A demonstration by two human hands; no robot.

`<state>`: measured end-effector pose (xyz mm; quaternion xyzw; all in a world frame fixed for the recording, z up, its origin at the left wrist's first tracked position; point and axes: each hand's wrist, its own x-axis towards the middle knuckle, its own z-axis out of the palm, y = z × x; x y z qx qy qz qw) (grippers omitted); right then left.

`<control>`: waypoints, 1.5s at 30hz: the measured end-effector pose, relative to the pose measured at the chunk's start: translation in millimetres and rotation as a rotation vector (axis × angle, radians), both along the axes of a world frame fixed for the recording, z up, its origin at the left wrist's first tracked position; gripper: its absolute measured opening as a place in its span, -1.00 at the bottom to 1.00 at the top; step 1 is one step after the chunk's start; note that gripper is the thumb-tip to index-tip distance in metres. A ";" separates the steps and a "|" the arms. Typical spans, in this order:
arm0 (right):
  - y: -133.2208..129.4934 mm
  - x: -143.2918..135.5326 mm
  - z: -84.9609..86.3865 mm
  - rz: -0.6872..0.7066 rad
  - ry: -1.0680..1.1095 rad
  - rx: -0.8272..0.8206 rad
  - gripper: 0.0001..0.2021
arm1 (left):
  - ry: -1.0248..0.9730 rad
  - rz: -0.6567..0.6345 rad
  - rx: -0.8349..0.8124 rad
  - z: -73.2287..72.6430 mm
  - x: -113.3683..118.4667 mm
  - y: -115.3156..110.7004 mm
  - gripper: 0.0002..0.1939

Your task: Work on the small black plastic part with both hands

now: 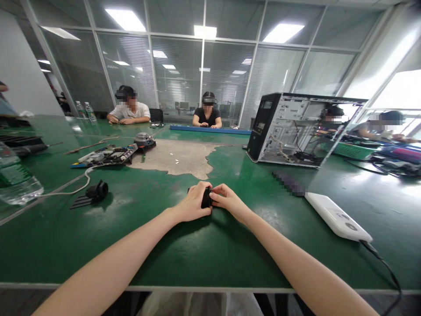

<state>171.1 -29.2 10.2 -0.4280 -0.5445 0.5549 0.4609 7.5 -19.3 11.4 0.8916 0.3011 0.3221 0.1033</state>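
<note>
My left hand (196, 199) is closed around a small black object (206, 198) above the green table. Its exact kind is hard to make out, since my fingers cover much of it. From the other side, my right hand (224, 197) pinches the right edge of the same black object, thumb and forefinger together. On the table to the left lies a black part with a round opening and flat prongs (95, 192). Behind it rests a circuit board (105, 156) with a cooling fan (144, 140) at its right end.
An open computer case (286, 131) stands at the back right. Nearer are a white power bank (337, 216) with a black cable (381, 256) and a blurred dark item (289, 183). A water bottle (16, 175) is at the left. Several people sit around the table (210, 263).
</note>
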 end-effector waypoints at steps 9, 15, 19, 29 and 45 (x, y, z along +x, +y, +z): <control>0.0 7.6 1.8 0.113 -0.050 0.068 -0.65 | 0.021 -0.007 0.007 0.8 -0.3 1.1 -0.47; -3.1 4.4 2.6 0.110 -0.002 0.030 -0.71 | 0.027 -0.010 0.007 1.5 -0.5 -0.1 -0.47; 0.9 1.1 -1.5 0.029 0.000 -0.012 -0.68 | 0.024 -0.006 0.004 -0.3 -0.5 0.8 -0.46; -3.4 7.5 5.4 0.121 -0.071 0.085 -0.62 | 0.030 -0.009 -0.019 1.5 -1.6 -1.0 -0.46; -4.8 8.3 6.3 0.125 -0.080 0.112 -0.64 | 0.020 -0.007 -0.027 1.9 -1.2 -1.5 -0.47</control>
